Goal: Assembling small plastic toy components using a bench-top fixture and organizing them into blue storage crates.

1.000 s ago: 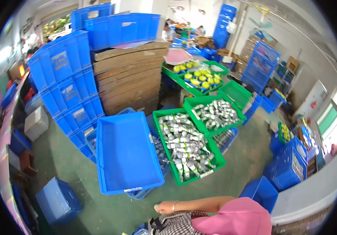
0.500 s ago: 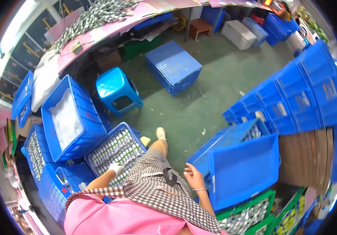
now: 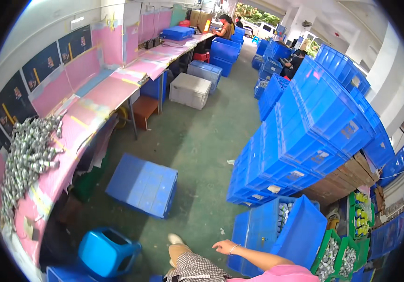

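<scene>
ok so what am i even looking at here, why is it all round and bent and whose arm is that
There is no machine here. A person wears a wide fisheye camera on the head, so the view looks down and straight edges bend. The arm from the lower edge is their own; the hand is open, holds nothing, and is next to a blue crate. The other hand is out of view. To the left, a long pink workbench carries a heap of small silvery parts. A blue stool and an upturned blue crate stand on the green floor. Stacked blue crates fill the right.

pink sleeve (image 3: 282, 274), checked shorts (image 3: 195, 271), thin bracelet (image 3: 233, 249), pale shoe (image 3: 175, 239)
</scene>
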Available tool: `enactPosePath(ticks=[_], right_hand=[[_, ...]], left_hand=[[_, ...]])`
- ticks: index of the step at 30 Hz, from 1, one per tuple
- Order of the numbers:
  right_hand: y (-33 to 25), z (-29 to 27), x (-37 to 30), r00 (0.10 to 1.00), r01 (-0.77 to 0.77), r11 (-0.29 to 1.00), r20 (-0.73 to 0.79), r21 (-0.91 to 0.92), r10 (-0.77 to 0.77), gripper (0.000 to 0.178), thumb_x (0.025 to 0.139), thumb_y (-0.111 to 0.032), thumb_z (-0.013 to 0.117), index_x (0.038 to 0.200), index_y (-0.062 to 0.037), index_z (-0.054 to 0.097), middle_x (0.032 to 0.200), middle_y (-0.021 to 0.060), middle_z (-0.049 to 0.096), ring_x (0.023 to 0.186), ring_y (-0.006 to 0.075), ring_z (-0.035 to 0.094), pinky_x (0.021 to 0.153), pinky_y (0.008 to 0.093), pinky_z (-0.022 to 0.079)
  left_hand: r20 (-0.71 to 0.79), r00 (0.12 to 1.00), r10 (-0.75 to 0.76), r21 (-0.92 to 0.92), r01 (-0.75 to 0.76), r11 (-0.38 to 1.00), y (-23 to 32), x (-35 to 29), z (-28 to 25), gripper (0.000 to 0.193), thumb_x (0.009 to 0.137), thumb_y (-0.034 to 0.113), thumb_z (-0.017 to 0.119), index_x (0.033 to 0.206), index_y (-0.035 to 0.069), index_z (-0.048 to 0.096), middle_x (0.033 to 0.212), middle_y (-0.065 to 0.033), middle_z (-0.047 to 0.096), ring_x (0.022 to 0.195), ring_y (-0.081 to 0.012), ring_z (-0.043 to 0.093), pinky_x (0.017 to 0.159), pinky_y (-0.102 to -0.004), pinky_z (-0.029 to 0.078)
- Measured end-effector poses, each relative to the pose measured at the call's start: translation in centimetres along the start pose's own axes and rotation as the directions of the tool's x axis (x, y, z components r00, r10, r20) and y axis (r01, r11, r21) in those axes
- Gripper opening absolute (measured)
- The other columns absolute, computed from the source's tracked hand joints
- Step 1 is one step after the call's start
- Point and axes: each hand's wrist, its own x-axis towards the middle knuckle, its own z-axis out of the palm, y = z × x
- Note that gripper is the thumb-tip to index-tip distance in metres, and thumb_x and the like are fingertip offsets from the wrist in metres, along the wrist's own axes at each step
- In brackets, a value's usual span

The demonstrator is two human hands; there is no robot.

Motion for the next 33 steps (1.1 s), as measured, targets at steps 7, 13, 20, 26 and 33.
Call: enactPosePath(ticks=[7, 13, 20, 26, 33], right_hand=[[-4.5, -7.8, 19.1, 0.999, 0.048, 0.991, 0.01, 0.126, -0.05, 0.022, 0.08, -0.015, 0.057, 0.096, -0.0131, 0.072, 0.089, 0.0088, 0.07, 0.076, 0.019, 0.065, 0.071, 0.031, 0.053], [-12.3, -14.1, 29.1, 0.957, -0.281, 0.882, 0.182, 0.378, 0.227, 0.026, 0.079, -0.004, 0.058, 0.104, -0.0089, 0.067, 0.072, 0.0029, 0.064, 0.052, 0.0121, 0.056, 0.045, 0.0262, 0.046], [-28.6, -13.5, 33.6, 0.968, 0.142, 0.989, 0.217, -0.044, -0.129, 0.026, 0.079, -0.007, 0.062, 0.105, -0.0059, 0.066, 0.075, 0.0056, 0.066, 0.054, 0.0115, 0.058, 0.05, 0.0267, 0.048], [-49.3, -13.9, 39.7, 0.67, 0.713, 0.689, 0.416, -0.129, -0.615, 0.033, 0.075, -0.009, 0.066, 0.107, -0.0049, 0.064, 0.082, 0.0089, 0.067, 0.069, 0.0137, 0.062, 0.066, 0.0279, 0.051], [-64.6, -13.7, 47.1, 0.465, 0.88, 0.466, 0.369, -0.094, -0.805, 0.029, 0.079, -0.008, 0.063, 0.108, -0.0029, 0.063, 0.084, 0.0117, 0.065, 0.07, 0.0189, 0.062, 0.068, 0.0301, 0.05]], left_hand=[[-0.108, 0.886, -0.452, -0.977, -0.01, 0.214, 8.1, 2.1, -9.1, 0.039, 0.085, 0.031, 0.056, 0.108, 0.001, 0.063, 0.104, -0.0195, 0.065, 0.1, -0.0282, 0.061, 0.088, -0.0399, 0.046], [0.198, 0.888, -0.416, -0.976, 0.218, 0.002, 13.2, 2.6, -10.6, 0.037, 0.079, 0.03, 0.06, 0.102, 0.001, 0.066, 0.095, -0.0132, 0.068, 0.085, -0.0214, 0.065, 0.077, -0.0315, 0.05], [0.33, 0.729, -0.601, -0.858, -0.034, -0.512, 8.3, 8.7, -15.8, 0.023, 0.085, 0.017, 0.058, 0.103, 0.003, 0.065, 0.082, -0.0085, 0.066, 0.066, -0.0148, 0.06, 0.06, -0.0295, 0.049], [0.627, 0.445, -0.639, -0.686, -0.072, -0.724, 8.0, 8.4, -13.8, 0.021, 0.085, 0.018, 0.057, 0.099, 0.004, 0.066, 0.08, -0.0122, 0.066, 0.067, -0.0184, 0.063, 0.058, -0.0307, 0.048], [0.861, 0.418, -0.289, -0.496, 0.569, -0.656, 22.2, -2.0, -16.8, 0.021, 0.081, 0.014, 0.058, 0.091, -0.001, 0.068, 0.074, -0.0164, 0.066, 0.061, -0.0248, 0.066, 0.055, -0.0391, 0.053]])
